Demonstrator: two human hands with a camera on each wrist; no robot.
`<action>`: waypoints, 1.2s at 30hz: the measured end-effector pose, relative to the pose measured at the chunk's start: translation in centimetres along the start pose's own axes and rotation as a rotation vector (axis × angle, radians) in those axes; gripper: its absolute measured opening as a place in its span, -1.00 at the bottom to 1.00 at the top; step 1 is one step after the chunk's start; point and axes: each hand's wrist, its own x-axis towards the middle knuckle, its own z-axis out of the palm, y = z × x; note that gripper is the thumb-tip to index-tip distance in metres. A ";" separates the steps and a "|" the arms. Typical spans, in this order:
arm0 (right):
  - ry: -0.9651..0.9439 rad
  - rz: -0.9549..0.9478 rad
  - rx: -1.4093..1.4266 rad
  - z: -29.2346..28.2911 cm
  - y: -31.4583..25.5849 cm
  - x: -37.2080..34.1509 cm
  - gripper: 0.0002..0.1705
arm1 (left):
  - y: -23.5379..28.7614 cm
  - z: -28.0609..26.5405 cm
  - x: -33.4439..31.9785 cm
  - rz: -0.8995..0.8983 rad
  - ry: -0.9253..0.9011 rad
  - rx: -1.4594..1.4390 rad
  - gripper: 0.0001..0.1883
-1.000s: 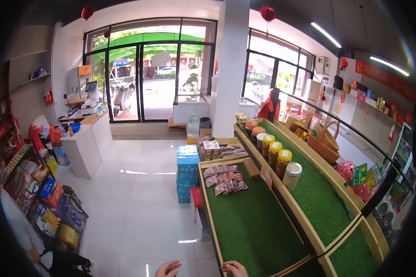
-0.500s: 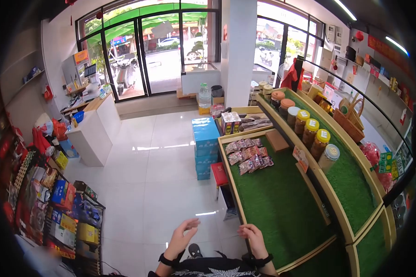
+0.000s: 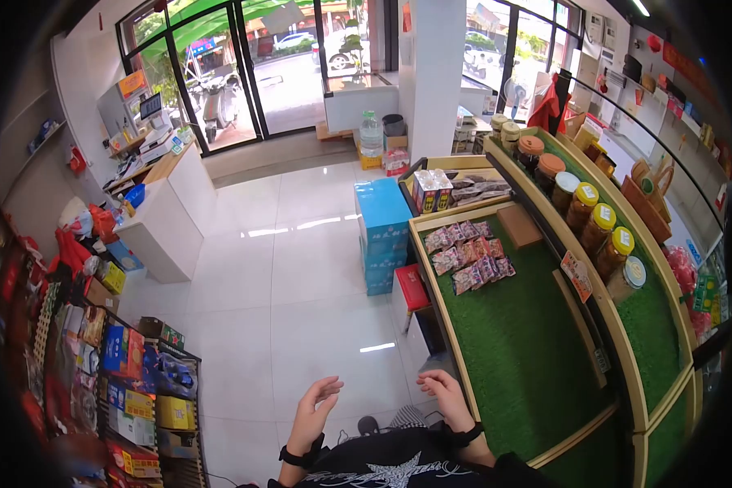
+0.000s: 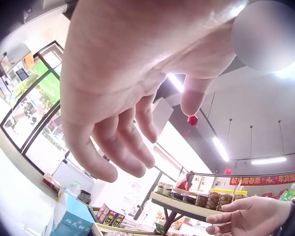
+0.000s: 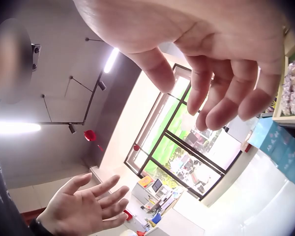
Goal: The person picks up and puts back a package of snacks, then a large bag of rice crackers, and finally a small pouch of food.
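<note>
Both hands are raised in front of the body in the head view, holding nothing. My left hand [image 3: 315,411] is over the tiled floor, its fingers relaxed and a little bent, as the left wrist view also shows. My right hand [image 3: 447,398] hangs beside the left edge of the display stand [image 3: 512,350], with loosely bent fingers and nothing in the palm in the right wrist view. On the stand's green lining lie several small snack packets [image 3: 470,256], beyond the right hand. A brown box [image 3: 519,226] sits beside them.
Blue cartons [image 3: 385,213] are stacked left of the stand, with a red stool [image 3: 412,289] nearer. Lidded jars [image 3: 600,224] line the upper shelf at right. A shelf of packaged goods [image 3: 134,382] stands at left, a white counter [image 3: 159,232] behind it. Glass doors [image 3: 276,73] are at the back.
The head view has tilted down, bringing both forearms and the black shirt into sight. The stand and its goods have shifted right in view. Both hands stay raised and hold nothing.
</note>
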 end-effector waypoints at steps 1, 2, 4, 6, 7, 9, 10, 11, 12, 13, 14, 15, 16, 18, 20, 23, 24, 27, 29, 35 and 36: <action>0.001 0.031 -0.005 -0.2 0.1 0.7 -0.79 | -0.1 -0.2 0.5 -0.013 -0.002 -0.003 -0.66; 0.006 0.043 -0.008 -0.2 0.1 1.4 -0.79 | -0.3 -0.4 1.0 -0.013 0.021 0.003 -0.66; 0.017 0.022 0.053 -0.3 -0.3 3.1 -0.80 | -0.7 -0.5 2.4 -0.021 0.036 0.005 -0.66; 0.021 0.014 0.064 -0.2 -1.1 4.9 -0.80 | -0.9 -0.6 4.2 -0.004 0.029 0.006 -0.66; 0.016 -0.002 0.076 -0.3 -1.5 5.8 -0.80 | -0.8 -0.3 5.2 -0.008 0.020 0.008 -0.66; 0.026 -0.015 0.091 -0.7 -1.5 7.8 -0.80 | -0.4 0.4 7.5 -0.027 0.001 -0.004 -0.66; 0.009 -0.011 0.092 -1.2 -1.3 8.9 -0.79 | -0.2 0.8 8.9 -0.027 -0.009 0.000 -0.66; -0.008 -0.008 0.091 -1.7 -1.4 9.8 -0.78 | 0.1 1.3 10.5 -0.009 -0.024 0.004 -0.66; 0.003 -0.028 0.071 -2.0 -2.4 10.6 -0.78 | 0.3 1.9 11.9 0.005 -0.039 0.008 -0.66; 0.012 -0.026 0.074 -2.7 -3.2 11.7 -0.78 | 0.7 2.5 13.4 0.001 -0.049 0.010 -0.66; 0.031 -0.052 0.061 -3.5 -3.8 12.7 -0.77 | 1.0 2.9 14.9 0.039 -0.073 0.040 -0.65; 0.049 -0.080 0.048 -4.2 -4.3 13.7 -0.77 | 1.5 3.4 16.4 0.079 -0.098 0.071 -0.65; 0.072 -0.103 0.061 -5.3 -4.6 14.8 -0.77 | 2.2 4.1 17.8 0.084 -0.112 0.072 -0.65; 0.118 -0.120 0.062 -7.0 -6.0 16.7 -0.76 | 3.0 5.2 20.6 0.101 -0.128 0.083 -0.64; 0.143 -0.141 0.063 -8.4 -7.5 18.3 -0.76 | 3.4 6.6 23.3 0.113 -0.143 0.085 -0.64; 0.148 -0.081 0.062 -10.4 -9.2 20.0 -0.79 | 3.4 8.7 26.1 0.114 -0.161 0.089 -0.63; 0.148 -0.084 0.050 -11.1 -9.0 20.6 -0.78 | 3.4 9.5 26.8 0.108 -0.183 0.088 -0.63; 0.151 -0.085 0.055 -12.1 -9.1 21.6 -0.75 | 3.2 11.1 28.5 0.056 -0.246 0.099 -0.62; 0.179 -0.043 0.064 -12.4 -8.9 21.5 -0.75 | 2.9 12.0 29.5 0.015 -0.295 0.105 -0.62; 0.293 0.049 0.188 -13.2 -7.3 21.7 -0.80 | 2.4 13.6 34.8 -0.022 -0.463 0.181 -0.63; 0.326 0.055 0.202 -13.3 -7.1 21.8 -0.80 | 2.5 13.9 35.9 -0.033 -0.497 0.187 -0.63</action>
